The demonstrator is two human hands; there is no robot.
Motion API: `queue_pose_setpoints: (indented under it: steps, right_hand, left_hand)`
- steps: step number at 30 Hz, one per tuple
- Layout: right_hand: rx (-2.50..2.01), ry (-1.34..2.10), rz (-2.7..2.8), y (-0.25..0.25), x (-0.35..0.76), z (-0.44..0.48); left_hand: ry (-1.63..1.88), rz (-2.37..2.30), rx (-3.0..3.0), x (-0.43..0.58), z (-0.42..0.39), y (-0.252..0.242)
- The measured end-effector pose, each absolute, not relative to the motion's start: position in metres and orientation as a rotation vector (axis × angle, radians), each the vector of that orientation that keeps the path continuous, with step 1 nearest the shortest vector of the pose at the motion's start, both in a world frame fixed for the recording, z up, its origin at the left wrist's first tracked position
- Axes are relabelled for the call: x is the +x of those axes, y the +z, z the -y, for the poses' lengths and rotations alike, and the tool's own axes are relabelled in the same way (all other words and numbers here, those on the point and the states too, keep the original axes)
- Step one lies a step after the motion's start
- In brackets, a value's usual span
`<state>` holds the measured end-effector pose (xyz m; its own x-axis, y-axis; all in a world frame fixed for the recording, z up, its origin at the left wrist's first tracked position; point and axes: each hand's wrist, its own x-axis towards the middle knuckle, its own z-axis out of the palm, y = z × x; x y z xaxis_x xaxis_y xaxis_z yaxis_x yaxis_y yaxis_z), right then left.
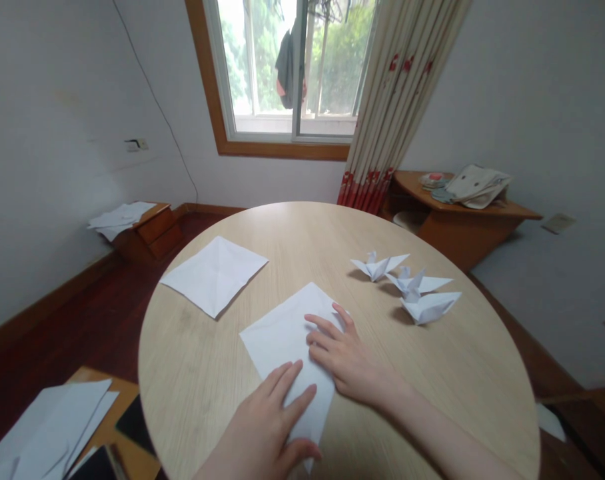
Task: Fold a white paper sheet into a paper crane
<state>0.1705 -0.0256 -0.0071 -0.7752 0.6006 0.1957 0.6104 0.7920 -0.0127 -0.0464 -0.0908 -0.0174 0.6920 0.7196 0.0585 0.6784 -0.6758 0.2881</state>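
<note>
A white sheet of paper [277, 330] lies on the round wooden table in front of me, one corner pointing away. My left hand [275, 417] rests on its near part with the fingers spread. On its right side lies my right hand [340, 350], fingers apart and slightly bent, touching the paper. Neither hand grasps anything. Part of the sheet is hidden under my hands and wrists. To the right stand three folded paper cranes [377, 267], close together. At the left is another white square sheet [215, 273] with faint crease lines.
The round table [302, 230] has a curved edge all around. At lower left, more paper sheets [47, 427] lie on a low wooden surface beside dark objects. A corner desk [462, 223] holds a cloth bag [482, 185]. A curtain [397, 87] hangs by the window.
</note>
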Motion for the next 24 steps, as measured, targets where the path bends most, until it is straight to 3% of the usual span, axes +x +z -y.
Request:
queue_pose_setpoints:
  steps: [12, 18, 24]
  right_hand:
    - [-1.034, -0.062, 2.761, -0.004, 0.180, 0.017]
    - [-1.057, -0.060, 2.765, -0.003, 0.182, 0.015]
    - [-1.067, -0.030, 2.699, -0.005, 0.186, 0.013]
  left_hand:
    - [0.250, -0.904, 2.842, -0.040, 0.047, -0.002]
    - [0.082, -0.735, 2.928, -0.034, 0.025, 0.014]
    - [0.314, -0.613, 2.880, -0.039, 0.015, -0.002]
